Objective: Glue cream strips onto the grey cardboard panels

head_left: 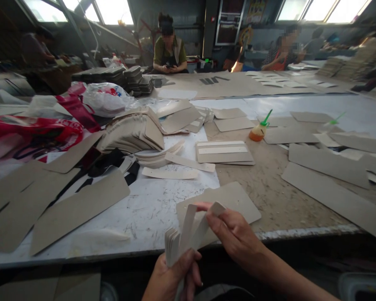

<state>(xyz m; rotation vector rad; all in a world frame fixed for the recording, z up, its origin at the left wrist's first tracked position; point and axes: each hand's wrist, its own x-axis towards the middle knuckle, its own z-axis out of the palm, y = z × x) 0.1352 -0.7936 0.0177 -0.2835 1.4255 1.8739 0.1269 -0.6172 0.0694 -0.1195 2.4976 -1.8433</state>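
Observation:
My left hand (177, 274) is closed around the lower part of a bundle of narrow pale cardboard strips (171, 246). Two strips stand apart from the bundle, fanned toward the right. My right hand (235, 232) pinches the upper end of one separated cardboard strip (202, 228) between thumb and fingers. Behind the hands, a grey-beige cardboard panel (240, 200) with rounded corners lies flat near the table's front edge, partly hidden by the right hand. Farther back rests a small pile of cardboard panels (225, 157) with white strips across its top.
A glue bottle (257, 132) with a green nozzle stands right of centre. Loose cardboard panels (329, 196) overlap at the right, others (81, 209) at the left. A leaning stack of boards (131, 131) and plastic bags (106, 98) sit back left. Several people are beyond the table.

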